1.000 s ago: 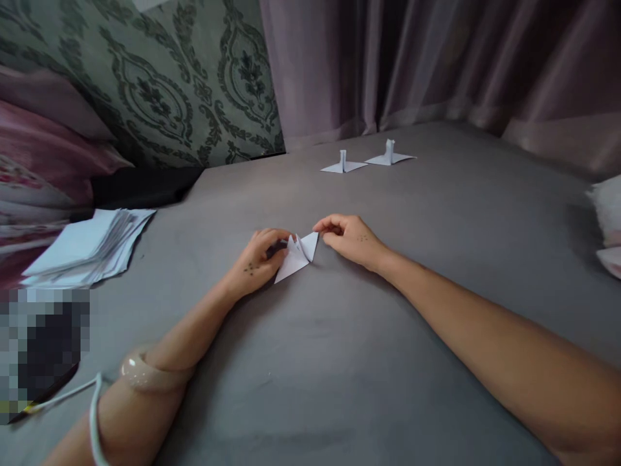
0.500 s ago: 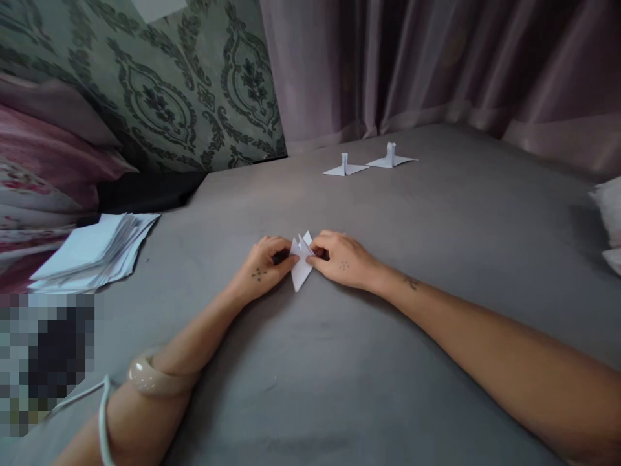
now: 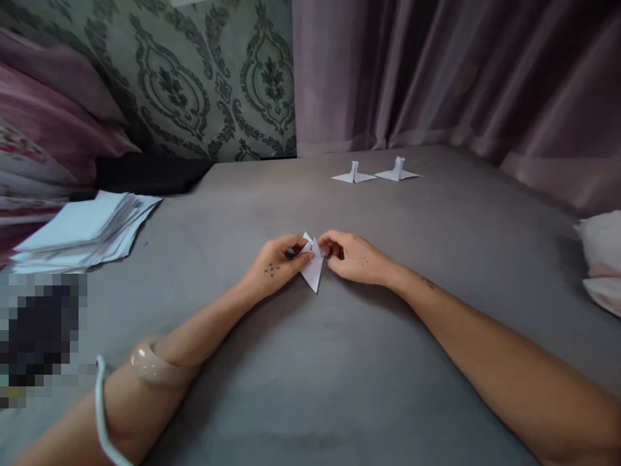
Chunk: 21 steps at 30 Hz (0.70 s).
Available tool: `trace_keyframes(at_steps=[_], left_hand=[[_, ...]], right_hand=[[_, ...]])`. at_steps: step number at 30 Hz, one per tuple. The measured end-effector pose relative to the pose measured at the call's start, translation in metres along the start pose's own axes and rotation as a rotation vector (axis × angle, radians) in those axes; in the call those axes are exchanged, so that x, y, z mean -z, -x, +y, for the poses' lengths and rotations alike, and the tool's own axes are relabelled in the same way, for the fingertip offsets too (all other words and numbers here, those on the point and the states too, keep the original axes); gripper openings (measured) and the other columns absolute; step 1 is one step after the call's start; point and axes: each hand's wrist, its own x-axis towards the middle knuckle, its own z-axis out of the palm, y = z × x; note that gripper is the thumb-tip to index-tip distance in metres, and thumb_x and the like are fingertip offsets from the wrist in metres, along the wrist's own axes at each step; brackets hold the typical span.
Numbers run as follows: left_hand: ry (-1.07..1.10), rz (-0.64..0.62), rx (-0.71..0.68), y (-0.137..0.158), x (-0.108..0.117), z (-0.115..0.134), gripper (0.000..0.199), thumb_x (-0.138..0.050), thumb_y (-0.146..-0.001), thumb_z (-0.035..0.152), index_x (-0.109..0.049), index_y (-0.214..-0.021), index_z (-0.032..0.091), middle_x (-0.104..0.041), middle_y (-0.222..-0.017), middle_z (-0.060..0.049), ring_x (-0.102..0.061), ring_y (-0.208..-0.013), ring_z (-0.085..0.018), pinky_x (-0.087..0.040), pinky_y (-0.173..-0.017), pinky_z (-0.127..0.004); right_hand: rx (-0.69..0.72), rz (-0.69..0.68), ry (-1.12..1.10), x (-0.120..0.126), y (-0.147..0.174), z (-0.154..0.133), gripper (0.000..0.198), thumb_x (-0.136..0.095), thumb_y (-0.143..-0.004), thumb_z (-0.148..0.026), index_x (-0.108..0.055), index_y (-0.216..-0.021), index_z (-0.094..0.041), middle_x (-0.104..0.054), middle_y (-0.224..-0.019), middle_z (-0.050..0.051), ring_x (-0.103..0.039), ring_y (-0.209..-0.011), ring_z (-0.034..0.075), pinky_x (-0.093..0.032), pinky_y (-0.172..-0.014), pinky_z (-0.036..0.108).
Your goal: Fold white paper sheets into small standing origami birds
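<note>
In the middle of the grey surface, my left hand [image 3: 276, 264] pinches a small folded white paper [image 3: 315, 273] between thumb and fingers. The paper's long point faces toward me and shorter points stick up at its far end. At the paper's right edge is my right hand [image 3: 356, 259], its fingers curled and its thumb apart from the index finger, with nothing seen in its grip. Whether its fingertips touch the paper is hard to make out. Farther back stand two white origami figures, a left one [image 3: 354, 173] and a right one [image 3: 398, 171], side by side with wings spread.
A stack of white paper [image 3: 87, 226] lies at the left beside a dark flat item [image 3: 155, 175]. Pink fabric [image 3: 53, 97] hangs at the far left. A curtain [image 3: 339, 77] borders the back, and a pale cushion-like thing [image 3: 601, 249] sits at the right edge.
My right thumb and fingers have come off the folded paper, while my left hand keeps hold of it. The paper has turned, its near point swinging right. The view has shifted slightly.
</note>
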Motion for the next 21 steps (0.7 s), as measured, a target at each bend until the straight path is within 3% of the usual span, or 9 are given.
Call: trace_keyframes(at_steps=[7, 17, 21], left_hand=[[0.033, -0.018, 0.020, -0.002, -0.001, -0.007, 0.014, -0.059, -0.081, 0.027, -0.066, -0.083, 0.015, -0.060, -0.072, 0.001, -0.051, -0.065, -0.011, -0.039, -0.060, -0.022], [0.043, -0.002, -0.075, 0.000, -0.002, -0.009, 0.027, -0.055, -0.087, 0.037, -0.064, -0.077, 0.014, -0.049, -0.063, 0.003, -0.043, -0.061, -0.010, -0.035, -0.058, -0.022], [0.025, -0.004, -0.111, -0.001, -0.001, -0.010, 0.027, -0.054, -0.088, 0.037, -0.067, -0.078, 0.015, -0.052, -0.063, 0.002, -0.045, -0.062, -0.011, -0.036, -0.057, -0.022]], right_hand=[[-0.151, 0.166, -0.295, 0.005, -0.005, -0.004, 0.018, -0.051, -0.067, -0.014, -0.061, -0.081, -0.019, -0.067, -0.079, 0.002, -0.063, -0.074, 0.014, -0.048, -0.074, 0.029], [-0.100, 0.133, -0.187, -0.001, -0.003, -0.029, 0.012, -0.054, -0.073, -0.020, -0.063, -0.080, -0.018, -0.068, -0.078, 0.002, -0.062, -0.070, 0.014, -0.048, -0.071, 0.028], [-0.105, 0.142, -0.165, -0.001, -0.003, -0.030, 0.011, -0.057, -0.075, -0.024, -0.063, -0.083, -0.018, -0.067, -0.077, 0.001, -0.061, -0.069, 0.014, -0.048, -0.071, 0.028]])
